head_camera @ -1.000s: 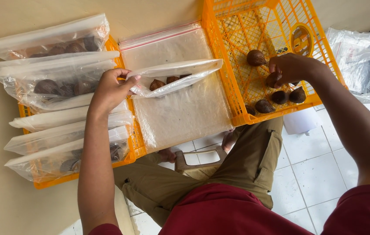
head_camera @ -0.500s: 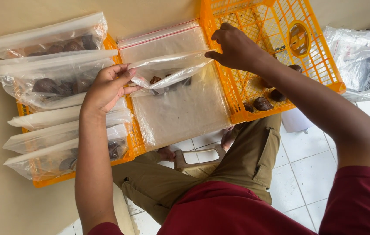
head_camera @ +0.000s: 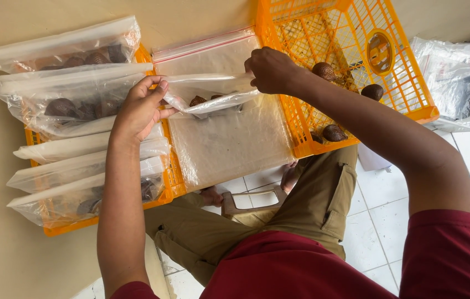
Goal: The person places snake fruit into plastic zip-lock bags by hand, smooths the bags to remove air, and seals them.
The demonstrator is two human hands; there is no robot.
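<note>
From the head view, the person holds a clear zip-top bag open between both hands, in the middle of the scene above a flat stack of empty clear bags. The bag is thin, glossy and crinkled, its mouth stretched wide, with a few brown scaly fruits showing through the plastic inside. The left hand pinches the bag's left edge with curled fingers. The right hand is closed over the bag's right edge, fingers pressed together on the plastic. To the right stands an orange plastic crate with several loose brown fruits in it. To the left, filled clear bags lie stacked across another orange crate.
</note>
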